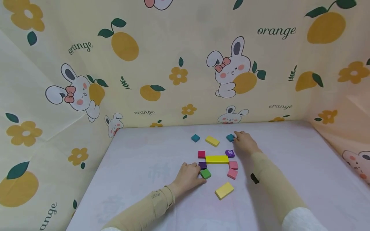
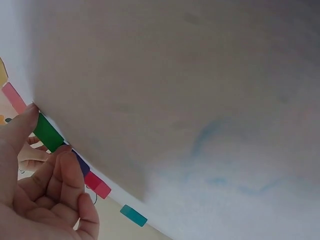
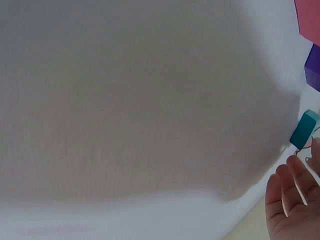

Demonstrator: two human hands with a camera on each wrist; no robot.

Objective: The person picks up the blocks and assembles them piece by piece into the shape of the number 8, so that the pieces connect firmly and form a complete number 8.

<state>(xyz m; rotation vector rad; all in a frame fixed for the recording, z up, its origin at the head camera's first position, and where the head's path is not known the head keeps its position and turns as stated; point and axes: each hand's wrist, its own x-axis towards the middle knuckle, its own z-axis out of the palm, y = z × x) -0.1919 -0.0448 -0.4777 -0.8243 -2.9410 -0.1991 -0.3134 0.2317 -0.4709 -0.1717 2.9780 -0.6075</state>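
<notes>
Pinching the green block with the left hand, setting thumb and forefinger at opposite edges, just in front of the yellow bar's left end, and bending other fingers beside the dark purple block. Spreading the right hand loosely, seemingly gripping nothing, just beside the teal block, behind the bar's right end; being unable to tell touch from narrow gap. Seeing a red block at the bar's back left corner, a numbered block at its back right, and two pink blocks at its front right.
</notes>
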